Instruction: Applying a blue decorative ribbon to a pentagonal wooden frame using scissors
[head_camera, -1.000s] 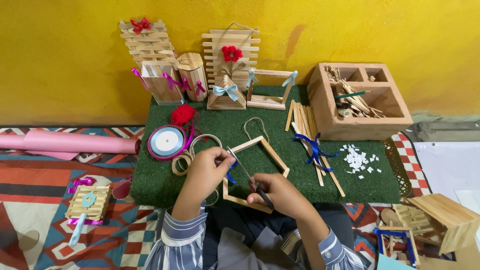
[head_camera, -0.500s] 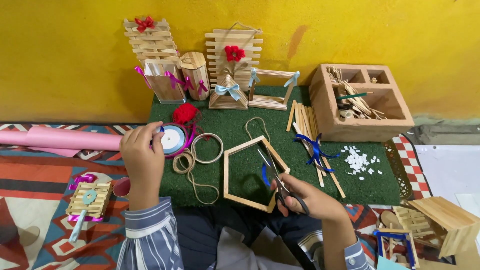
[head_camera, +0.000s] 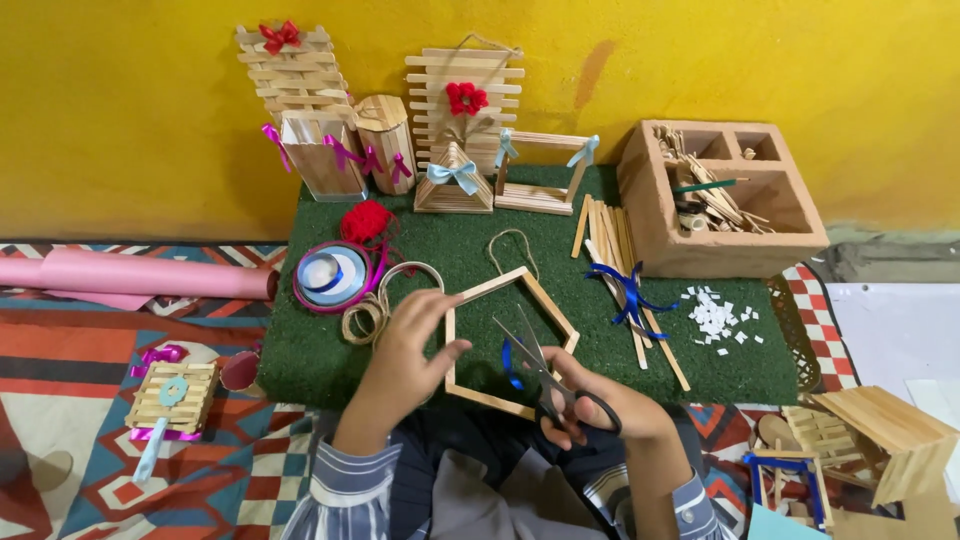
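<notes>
My left hand (head_camera: 408, 345) pinches the left side of a house-shaped frame of wooden craft sticks (head_camera: 556, 318) that lies on the green turf mat (head_camera: 470, 245). My right hand (head_camera: 600, 405) grips black-handled scissors (head_camera: 548, 378) with their blades apart, pointing up-left over the frame. A short piece of blue ribbon (head_camera: 509, 361) sits by the blades near the frame's lower edge. A twine loop (head_camera: 510, 248) hangs from the frame's peak.
Ribbon spools (head_camera: 332, 274) and twine rolls (head_camera: 363, 320) lie left of the frame. Loose sticks with a blue bow (head_camera: 625, 290) and white paper bits (head_camera: 716, 316) lie right. A wooden box (head_camera: 716, 200) of sticks, finished stick crafts along the yellow wall, a pink paper roll (head_camera: 140, 274).
My left hand came back from the ribbon spools and took hold of the frame's left side. My right hand shifted the scissors up-left over the frame, blades spread apart.
</notes>
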